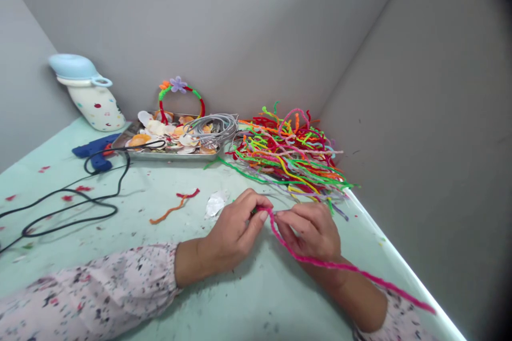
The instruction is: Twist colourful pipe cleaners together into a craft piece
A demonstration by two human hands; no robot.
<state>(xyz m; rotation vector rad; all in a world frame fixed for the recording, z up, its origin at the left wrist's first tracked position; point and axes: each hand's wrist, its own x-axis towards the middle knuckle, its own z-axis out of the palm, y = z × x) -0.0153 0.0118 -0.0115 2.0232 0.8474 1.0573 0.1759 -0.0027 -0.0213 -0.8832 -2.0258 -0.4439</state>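
My left hand [236, 226] and my right hand [310, 232] meet low on the pale green table [132, 200], both pinched on one end of a long pink pipe cleaner [344, 266]. The pink stem runs from my fingertips down and right, past my right wrist toward the table's edge. A little green shows under my left fingertips; I cannot make out what it is. Just beyond my hands lies a tangled heap of coloured pipe cleaners [292, 152].
A metal tray [132, 150] holding shells and grey wire hoops sits at the back, with a decorated hoop [181, 95] behind it. A blue glue gun [95, 150] and its black cord [72, 200] lie at left, near a spotted jug [90, 96]. Orange and red scraps [176, 205] lie mid-table. Grey walls enclose the back and right.
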